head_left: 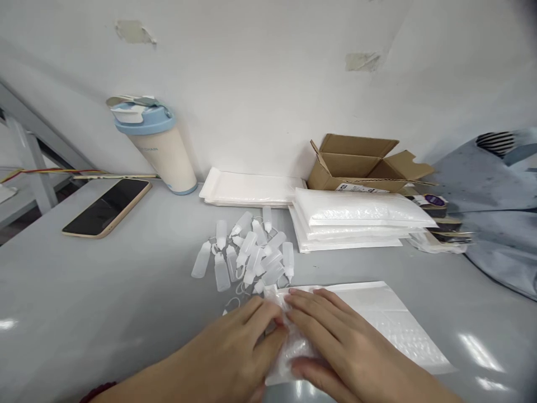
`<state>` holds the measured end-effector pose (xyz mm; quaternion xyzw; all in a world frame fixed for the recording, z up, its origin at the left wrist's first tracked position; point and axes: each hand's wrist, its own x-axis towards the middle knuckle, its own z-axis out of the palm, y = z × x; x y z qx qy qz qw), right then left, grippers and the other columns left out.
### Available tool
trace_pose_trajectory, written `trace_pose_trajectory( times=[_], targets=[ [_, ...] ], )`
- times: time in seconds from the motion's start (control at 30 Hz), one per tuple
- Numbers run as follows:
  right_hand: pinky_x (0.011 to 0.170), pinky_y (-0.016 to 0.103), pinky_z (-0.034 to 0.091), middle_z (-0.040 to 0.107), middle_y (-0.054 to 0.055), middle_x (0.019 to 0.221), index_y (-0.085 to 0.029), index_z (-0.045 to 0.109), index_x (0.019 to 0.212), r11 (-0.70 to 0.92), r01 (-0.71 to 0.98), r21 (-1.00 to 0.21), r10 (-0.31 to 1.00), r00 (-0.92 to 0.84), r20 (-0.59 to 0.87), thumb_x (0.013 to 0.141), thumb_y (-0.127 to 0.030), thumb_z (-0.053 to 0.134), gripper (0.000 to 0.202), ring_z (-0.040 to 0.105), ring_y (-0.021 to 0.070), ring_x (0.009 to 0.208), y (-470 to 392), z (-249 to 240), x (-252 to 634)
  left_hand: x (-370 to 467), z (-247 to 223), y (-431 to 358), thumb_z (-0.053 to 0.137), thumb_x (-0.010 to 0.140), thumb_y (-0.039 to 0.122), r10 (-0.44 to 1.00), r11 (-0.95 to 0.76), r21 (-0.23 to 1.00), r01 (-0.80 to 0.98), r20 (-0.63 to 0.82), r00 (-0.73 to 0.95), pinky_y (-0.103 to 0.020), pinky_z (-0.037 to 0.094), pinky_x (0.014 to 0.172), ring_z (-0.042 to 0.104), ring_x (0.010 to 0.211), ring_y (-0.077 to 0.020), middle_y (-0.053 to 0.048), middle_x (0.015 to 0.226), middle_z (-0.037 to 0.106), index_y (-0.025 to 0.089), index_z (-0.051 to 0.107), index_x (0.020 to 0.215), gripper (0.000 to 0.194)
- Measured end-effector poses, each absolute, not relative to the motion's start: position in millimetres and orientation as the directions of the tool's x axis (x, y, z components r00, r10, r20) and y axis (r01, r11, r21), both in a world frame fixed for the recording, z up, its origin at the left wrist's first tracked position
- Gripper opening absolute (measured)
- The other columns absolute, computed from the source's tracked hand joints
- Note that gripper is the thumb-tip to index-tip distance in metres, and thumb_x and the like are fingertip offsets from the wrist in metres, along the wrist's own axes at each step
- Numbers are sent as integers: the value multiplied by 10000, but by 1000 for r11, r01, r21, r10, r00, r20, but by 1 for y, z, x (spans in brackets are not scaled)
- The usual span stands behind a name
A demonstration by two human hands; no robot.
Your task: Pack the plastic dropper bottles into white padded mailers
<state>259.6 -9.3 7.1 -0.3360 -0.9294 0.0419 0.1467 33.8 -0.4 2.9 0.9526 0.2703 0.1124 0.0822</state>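
A white bubble mailer (392, 319) lies flat on the grey table, its left end under both hands. My left hand (241, 350) is closed, its thumb and forefinger pinching that left end, where crinkled clear plastic shows. Across the mailer beside it rests my right hand (335, 330), with fingers stretched out flat and thumb apart. What may be inside the mailer is hidden. Just beyond my left hand lies a loose pile of small translucent dropper bottles (255, 252), several with caps on looped straps.
Behind are a stack of filled white mailers (361, 210), a stack of flat mailers (254, 187) and an open cardboard box (356, 168). A tumbler (163, 151) and a phone (107, 208) stand and lie at left. At right is grey-blue fabric (499, 196), beside tape rolls (444, 224).
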Motion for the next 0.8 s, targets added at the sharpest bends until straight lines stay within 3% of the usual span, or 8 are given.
trace_pose_trajectory(
  times=[0.1,0.2,0.3,0.4,0.5,0.57,0.7,0.8],
  targets=[
    [971,372,472,697,104,1164,-108,626,1172,822,559,-112,564,-770,298,986,-520,328,542,624,233,1111,-12,7,259,37,-7,-3,470,899,100,460,-883,57,466,303,835,-340,519,870,634,958,-240,-105,1009,705,88,653,1049,237],
    [936,381,457,737,55,1064,-152,656,1102,802,596,-18,555,-735,390,1031,-315,296,402,660,220,1022,-15,5,257,39,-8,-3,408,915,49,386,-898,-39,439,410,826,-320,529,861,660,968,-242,-116,1006,729,64,671,995,275],
    [958,398,417,742,45,1054,-154,652,1107,806,589,56,532,-763,367,1000,-91,229,441,653,215,1042,-19,8,260,37,-2,-3,370,915,27,356,-898,-65,435,471,807,-330,525,899,668,1007,-248,-115,1023,739,58,663,1017,312],
    [974,395,396,725,61,1113,-134,631,1146,830,543,127,484,-815,318,991,-66,188,474,615,216,1123,-24,13,266,38,-4,-2,338,929,43,315,-914,-55,402,526,790,-353,497,973,650,1078,-255,-118,1060,734,66,659,1015,334],
    [977,381,387,715,38,1147,-149,630,1137,805,566,178,488,-802,345,994,-57,182,480,606,196,1136,-29,16,270,41,-9,-2,323,941,66,264,-904,-88,419,656,707,-359,526,929,661,1062,-263,-128,1046,737,76,649,1014,334],
    [974,376,386,730,21,1111,-159,638,1110,798,571,195,479,-796,371,992,-45,183,483,626,184,1102,-30,18,271,43,-7,-3,309,939,61,273,-904,-95,416,622,734,-353,540,898,677,1027,-263,-138,1027,740,62,637,1022,338],
    [954,409,381,755,33,1027,-153,632,1102,761,621,187,508,-750,425,1011,-89,247,401,666,195,1017,-28,25,271,50,10,-4,308,948,56,367,-926,103,364,484,795,-304,560,758,709,813,-213,-123,896,745,56,616,1004,313],
    [927,479,381,740,101,1052,-137,593,1153,698,694,177,527,-665,529,994,-188,420,240,642,268,1054,-25,29,272,65,15,4,331,974,138,579,-786,508,351,408,706,-245,516,604,648,652,-154,-55,778,709,125,608,911,284]
  ],
)
